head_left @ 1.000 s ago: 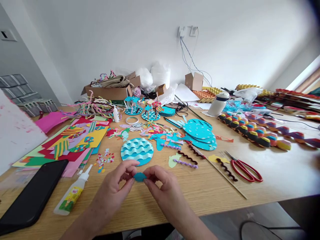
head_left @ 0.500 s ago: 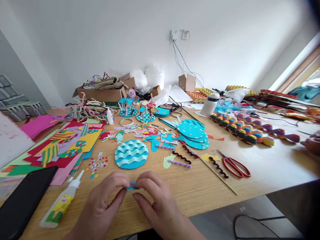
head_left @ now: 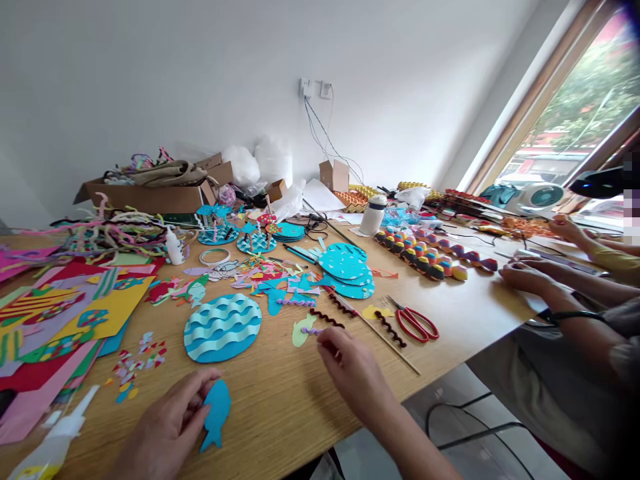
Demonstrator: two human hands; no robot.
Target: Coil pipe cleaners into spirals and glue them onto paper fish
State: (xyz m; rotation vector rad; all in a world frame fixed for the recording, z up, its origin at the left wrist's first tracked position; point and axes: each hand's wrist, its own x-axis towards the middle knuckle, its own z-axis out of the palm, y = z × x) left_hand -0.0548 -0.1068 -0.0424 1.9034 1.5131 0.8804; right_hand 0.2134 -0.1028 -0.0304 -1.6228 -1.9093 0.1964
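Note:
A blue paper fish is pinched between the thumb and fingers of my left hand above the table's front part. My right hand has its fingertips closed at the end of a short purple wavy strip, which lies over a pale green fish cutout. Beyond my left hand lies a blue oval with light wavy bands. Dark brown wavy strips rest near my right fingertips.
Red-handled scissors and a thin wooden stick lie right of centre. A glue bottle is at front left, beside coloured paper sheets. Other people's hands work at the right edge.
My hands have parted. The blue piece, earlier between both hands, is now only in my left, and my right hand has reached forward to the purple strip. The view has turned right.

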